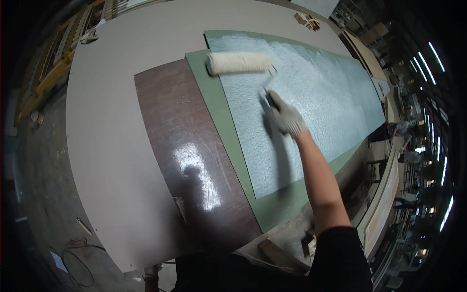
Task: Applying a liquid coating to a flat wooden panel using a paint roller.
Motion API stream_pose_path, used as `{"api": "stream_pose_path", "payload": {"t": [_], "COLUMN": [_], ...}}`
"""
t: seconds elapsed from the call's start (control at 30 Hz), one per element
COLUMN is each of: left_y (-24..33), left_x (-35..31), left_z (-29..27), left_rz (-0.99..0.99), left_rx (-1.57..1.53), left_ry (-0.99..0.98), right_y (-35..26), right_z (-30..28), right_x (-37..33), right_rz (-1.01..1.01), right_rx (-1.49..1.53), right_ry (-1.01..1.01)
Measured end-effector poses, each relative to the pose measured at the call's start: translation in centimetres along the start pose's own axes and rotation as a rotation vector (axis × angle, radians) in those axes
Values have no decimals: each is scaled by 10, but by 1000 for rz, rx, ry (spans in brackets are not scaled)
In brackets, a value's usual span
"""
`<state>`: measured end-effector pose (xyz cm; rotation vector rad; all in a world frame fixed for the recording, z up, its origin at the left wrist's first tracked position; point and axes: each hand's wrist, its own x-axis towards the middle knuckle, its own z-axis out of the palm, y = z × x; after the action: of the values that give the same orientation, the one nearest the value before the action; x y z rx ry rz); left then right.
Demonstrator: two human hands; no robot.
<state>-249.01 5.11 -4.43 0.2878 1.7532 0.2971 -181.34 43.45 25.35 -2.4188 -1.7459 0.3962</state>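
My right hand [288, 117], in a light knitted glove, is closed round the handle of a paint roller [241, 64]. The long cream roller sleeve lies across the upper left part of a board [301, 112] coated with wet-looking, whitish-blue, stippled liquid. That board rests on a green board [208, 87], whose edges show along its left and lower sides. To the left, a glossy brown board [180, 117] meets the green one. My left hand cannot be made out; a small dark reddish shape at the lower edge is too unclear to name.
A large grey-beige sheet [107, 126] lies underneath everything. Small wooden pieces [307, 21] sit at its far edge, and a crumpled cloth [89, 36] at its far left corner. Yellow racking [41, 80] stands left. More boards [382, 194] and people [401, 129] are at right.
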Motion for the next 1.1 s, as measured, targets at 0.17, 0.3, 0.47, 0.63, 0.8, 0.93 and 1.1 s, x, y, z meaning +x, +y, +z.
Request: {"api": "stream_pose_path", "payload": {"t": [0.17, 0.3, 0.47, 0.63, 0.8, 0.93, 1.1], "left_y": [6, 2, -68, -92, -67, 4, 45], "left_x": [5, -27, -14, -22, -87, -215, -304], "left_z": [-23, -15, -28, -20, -4, 47, 99], "left_rz": [18, 63, 52, 5, 314, 577, 860], "left_rx": [-174, -171, -109, 17, 179, 296, 47], "left_ry": [80, 62, 106, -264, -304, -352, -417], "right_y": [-46, -17, 35, 61, 22, -31, -138], "right_z": [-13, 1, -2, -11, 20, 61, 63], "right_x": [51, -39, -233, -401, -498, -529, -554], "right_rz": [90, 14, -49, -73, 178, -203, -296], "right_rx": [229, 108, 91, 190, 615, 610, 1213], "right_ry": [-115, -83, -88, -47, 22, 406, -154]}}
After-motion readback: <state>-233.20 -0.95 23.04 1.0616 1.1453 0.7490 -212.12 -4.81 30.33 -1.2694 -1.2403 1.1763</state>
